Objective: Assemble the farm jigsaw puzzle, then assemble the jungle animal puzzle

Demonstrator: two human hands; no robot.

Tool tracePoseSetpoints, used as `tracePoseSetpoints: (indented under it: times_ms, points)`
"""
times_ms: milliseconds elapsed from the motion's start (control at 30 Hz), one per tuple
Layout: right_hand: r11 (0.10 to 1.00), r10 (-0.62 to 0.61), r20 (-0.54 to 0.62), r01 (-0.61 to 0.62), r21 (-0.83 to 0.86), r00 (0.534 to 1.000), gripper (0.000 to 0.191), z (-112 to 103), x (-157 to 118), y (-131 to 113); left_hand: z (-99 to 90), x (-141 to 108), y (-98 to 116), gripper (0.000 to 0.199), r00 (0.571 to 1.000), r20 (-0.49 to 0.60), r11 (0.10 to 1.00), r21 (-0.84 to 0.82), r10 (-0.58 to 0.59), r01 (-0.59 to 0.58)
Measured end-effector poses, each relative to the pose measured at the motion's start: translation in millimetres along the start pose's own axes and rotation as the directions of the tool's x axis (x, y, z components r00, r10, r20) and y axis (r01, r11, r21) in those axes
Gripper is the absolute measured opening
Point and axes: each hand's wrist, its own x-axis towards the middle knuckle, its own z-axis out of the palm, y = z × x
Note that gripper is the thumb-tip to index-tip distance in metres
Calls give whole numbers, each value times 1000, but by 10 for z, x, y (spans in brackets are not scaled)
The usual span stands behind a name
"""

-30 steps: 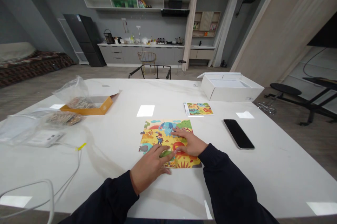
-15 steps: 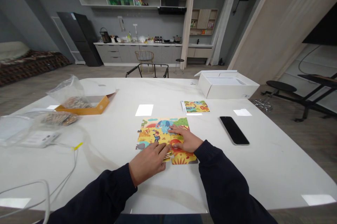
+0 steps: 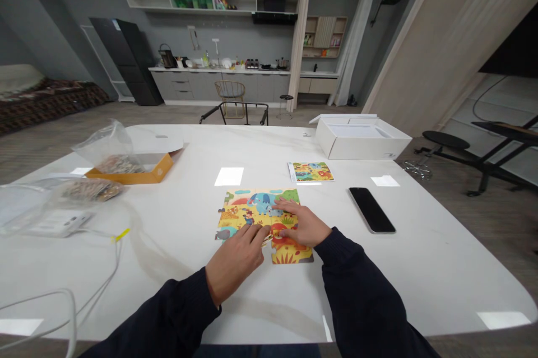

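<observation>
well, your right hand (image 3: 303,225) lies nearly flat on the jigsaw puzzle (image 3: 252,204), fingers extended and relaxed, not clenched, with the tips resting near the blue elephant. your left hand (image 3: 234,264) sits at the puzzle's lower edge with its fingers curved downward, the tips meeting the pieces near the middle of that edge. that hand hides what is under it, so you can't tell whether those fingers are gripping a piece. the puzzle lies flat on the white table (image 3: 378,274), with its lower left partly covered by your left hand. beyond the puzzle is a small printed picture card (image 3: 311,171), and farther back to its right an open white box (image 3: 361,142). to the puzzle's right, near it, lies a black smartphone (image 3: 371,210). well left of the puzzle are an orange box tray (image 3: 134,172) with a clear plastic bag (image 3: 107,148) of pieces on it, a second bag (image 3: 90,190) of pieces, and a white cable (image 3: 96,274).
</observation>
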Motion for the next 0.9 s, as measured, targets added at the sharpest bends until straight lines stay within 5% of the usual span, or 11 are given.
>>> tracePoseSetpoints:
  times_ms: [100, 367, 633, 900]
  points:
    - [999, 34, 7, -34, 19, 999, 73, -99, -113, 101, -6, 33, 27, 58, 998, -41, 998, -33, 45, -46]
    - [995, 75, -8, -74, 73, 997, 76, -109, -174, 259, 158, 208, 326, 53, 990, 63, 991, -54, 125, -121]
    - [993, 76, -4, -76, 93, 997, 75, -110, -161, 255, 85, 272, 342, 44, 982, 127, 990, -8, 141, -141]
    - [997, 55, -5, -54, 47, 998, 72, -99, -172, 288, 80, 352, 360, 57, 974, 167, 987, 14, 156, -161]
